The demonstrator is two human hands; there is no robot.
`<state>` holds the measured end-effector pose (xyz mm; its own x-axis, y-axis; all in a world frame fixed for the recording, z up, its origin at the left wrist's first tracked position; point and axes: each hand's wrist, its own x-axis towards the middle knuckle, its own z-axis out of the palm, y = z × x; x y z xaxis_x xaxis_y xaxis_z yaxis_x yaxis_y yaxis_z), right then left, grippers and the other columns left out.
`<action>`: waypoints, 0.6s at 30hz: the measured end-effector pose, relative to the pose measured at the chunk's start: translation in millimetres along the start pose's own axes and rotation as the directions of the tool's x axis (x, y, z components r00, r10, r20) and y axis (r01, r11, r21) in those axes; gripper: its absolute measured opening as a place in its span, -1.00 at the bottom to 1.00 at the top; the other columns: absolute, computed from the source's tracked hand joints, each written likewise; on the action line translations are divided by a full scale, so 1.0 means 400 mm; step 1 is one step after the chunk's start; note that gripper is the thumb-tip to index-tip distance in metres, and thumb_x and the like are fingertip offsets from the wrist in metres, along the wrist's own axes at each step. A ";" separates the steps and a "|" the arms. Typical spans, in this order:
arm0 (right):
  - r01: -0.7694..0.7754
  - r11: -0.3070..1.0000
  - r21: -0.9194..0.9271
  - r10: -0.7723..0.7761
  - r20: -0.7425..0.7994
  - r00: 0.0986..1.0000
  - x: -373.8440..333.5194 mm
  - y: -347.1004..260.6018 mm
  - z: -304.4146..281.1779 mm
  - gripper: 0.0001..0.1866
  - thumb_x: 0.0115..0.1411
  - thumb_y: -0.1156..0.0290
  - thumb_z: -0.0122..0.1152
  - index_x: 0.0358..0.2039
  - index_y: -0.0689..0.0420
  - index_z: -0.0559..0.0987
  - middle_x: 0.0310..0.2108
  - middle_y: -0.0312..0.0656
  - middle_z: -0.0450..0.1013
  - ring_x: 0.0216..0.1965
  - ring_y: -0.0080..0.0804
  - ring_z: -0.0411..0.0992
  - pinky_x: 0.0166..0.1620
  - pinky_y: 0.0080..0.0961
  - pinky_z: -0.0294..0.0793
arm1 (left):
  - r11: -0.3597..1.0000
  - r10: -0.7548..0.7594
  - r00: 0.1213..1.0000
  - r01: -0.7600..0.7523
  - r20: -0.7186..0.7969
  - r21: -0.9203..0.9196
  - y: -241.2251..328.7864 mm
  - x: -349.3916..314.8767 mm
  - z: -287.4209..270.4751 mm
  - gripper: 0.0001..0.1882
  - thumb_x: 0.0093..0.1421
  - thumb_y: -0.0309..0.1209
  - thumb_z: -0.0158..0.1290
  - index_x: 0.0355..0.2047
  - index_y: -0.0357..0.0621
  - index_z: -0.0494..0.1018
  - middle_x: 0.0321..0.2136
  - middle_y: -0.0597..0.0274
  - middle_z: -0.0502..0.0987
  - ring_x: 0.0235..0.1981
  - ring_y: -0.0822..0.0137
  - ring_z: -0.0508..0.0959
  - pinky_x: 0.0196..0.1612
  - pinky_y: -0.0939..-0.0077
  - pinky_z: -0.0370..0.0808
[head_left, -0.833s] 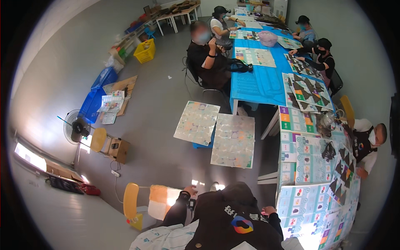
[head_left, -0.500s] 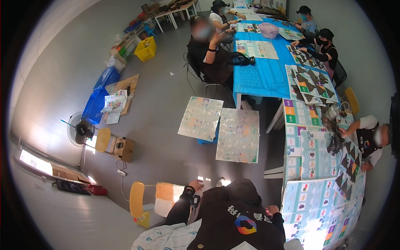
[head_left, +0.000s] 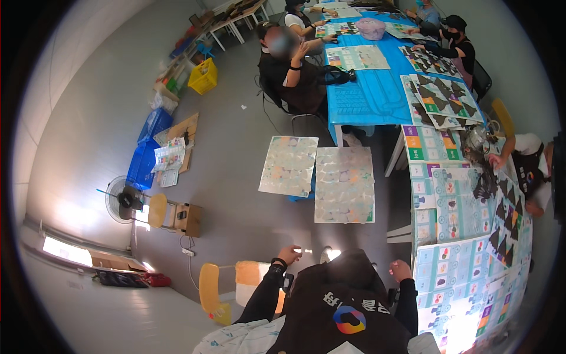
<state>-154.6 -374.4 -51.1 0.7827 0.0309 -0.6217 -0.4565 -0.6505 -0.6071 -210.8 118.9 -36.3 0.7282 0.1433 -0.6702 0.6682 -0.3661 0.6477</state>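
My left hand (head_left: 290, 255) is held out in front of me over the grey floor, its fingers apart and holding nothing that I can see. A dark band and a small black device (head_left: 287, 283) are on that wrist. My right hand (head_left: 401, 270) hangs beside the printed sheets (head_left: 445, 268) on the near right table, apart from them. Its fingers are loosely bent with gaps between them, and nothing shows in them. Ahead of my hands, two pale patterned sheets (head_left: 288, 165) lie side by side on a low blue support (head_left: 302, 198).
A blue-covered table (head_left: 359, 97) stands ahead, with several people seated around it. One person (head_left: 525, 159) works at the right table. To the left are a fan (head_left: 122, 199), a yellow-backed chair (head_left: 209, 288), blue crates (head_left: 141, 156) and a yellow basket (head_left: 203, 76). A cable (head_left: 191, 268) runs along the floor.
My view has shifted, with the tables nearer. Both hands have risen; the right has come forward beside the table, and its fingers look looser.
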 end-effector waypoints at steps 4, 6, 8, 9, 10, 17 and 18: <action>0.187 0.960 -0.210 -0.218 -0.136 0.967 -0.039 -0.174 -0.063 -0.74 0.06 0.22 0.12 -0.37 0.16 0.54 -0.36 -0.05 0.52 -0.25 -0.08 0.48 -0.19 -0.28 0.46 | 0.999 -0.039 0.999 0.039 0.018 0.009 0.006 -0.009 -0.007 -0.53 0.06 -0.26 0.12 -0.02 -0.13 0.40 -0.40 0.20 0.60 -0.45 0.40 0.59 -0.39 0.54 0.49; 0.270 0.945 -0.186 -0.300 -0.154 0.942 -0.045 -0.215 -0.085 -0.74 0.07 0.23 0.12 -0.34 0.16 0.54 -0.36 -0.04 0.52 -0.26 -0.09 0.49 -0.19 -0.30 0.46 | 1.000 -0.023 0.999 0.023 0.024 -0.003 0.037 -0.013 -0.003 -0.53 0.06 -0.26 0.12 -0.02 -0.14 0.40 -0.39 0.20 0.60 -0.44 0.41 0.59 -0.38 0.54 0.49; 0.310 0.931 -0.191 -0.335 -0.120 0.934 -0.049 -0.262 -0.109 -0.73 0.08 0.24 0.11 -0.32 0.17 0.54 -0.35 -0.04 0.52 -0.26 -0.09 0.49 -0.18 -0.31 0.46 | 1.000 -0.009 1.000 0.010 0.022 -0.026 0.063 -0.021 -0.007 -0.54 0.07 -0.26 0.11 -0.02 -0.15 0.40 -0.39 0.19 0.60 -0.43 0.41 0.59 -0.37 0.54 0.49; 0.345 0.918 -0.196 -0.366 -0.088 0.926 -0.050 -0.284 -0.120 -0.73 0.10 0.25 0.10 -0.29 0.17 0.53 -0.35 -0.03 0.52 -0.26 -0.09 0.49 -0.17 -0.32 0.47 | 0.999 0.028 1.000 -0.028 0.009 -0.028 0.074 -0.023 -0.009 -0.54 0.08 -0.26 0.11 -0.02 -0.16 0.40 -0.38 0.19 0.60 -0.43 0.41 0.59 -0.36 0.55 0.49; 0.349 0.916 -0.199 -0.371 -0.086 0.925 -0.051 -0.303 -0.126 -0.73 0.10 0.25 0.10 -0.29 0.17 0.53 -0.35 -0.03 0.52 -0.26 -0.09 0.49 -0.17 -0.32 0.47 | 0.997 0.065 0.998 -0.065 -0.006 -0.031 0.085 -0.024 -0.011 -0.55 0.10 -0.26 0.10 -0.02 -0.17 0.40 -0.37 0.18 0.60 -0.42 0.41 0.59 -0.34 0.55 0.48; 0.492 0.849 -0.191 -0.509 -0.050 0.859 -0.071 -0.409 -0.179 -0.68 0.14 0.28 0.10 -0.16 0.22 0.47 -0.27 -0.02 0.51 -0.22 -0.12 0.49 -0.18 -0.38 0.47 | 0.982 0.175 0.985 -0.174 0.002 -0.078 0.224 -0.055 -0.008 -0.53 0.17 -0.21 0.04 0.02 -0.22 0.35 -0.32 0.12 0.57 -0.38 0.37 0.59 -0.28 0.54 0.50; 0.539 0.820 -0.194 -0.559 -0.065 0.826 -0.077 -0.430 -0.185 -0.66 0.14 0.28 0.10 -0.12 0.22 0.46 -0.22 -0.01 0.50 -0.20 -0.12 0.49 -0.18 -0.39 0.48 | 0.951 0.185 0.982 -0.170 0.034 -0.260 0.242 -0.060 -0.005 -0.53 0.21 -0.19 0.01 0.03 -0.22 0.33 -0.27 0.10 0.55 -0.36 0.34 0.58 -0.25 0.53 0.51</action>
<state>-68.9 -319.7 109.1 0.9298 0.3397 -0.1419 0.1299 -0.6634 -0.7369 -163.2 81.9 43.4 0.8337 0.0414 -0.5506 0.5507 -0.1337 0.8239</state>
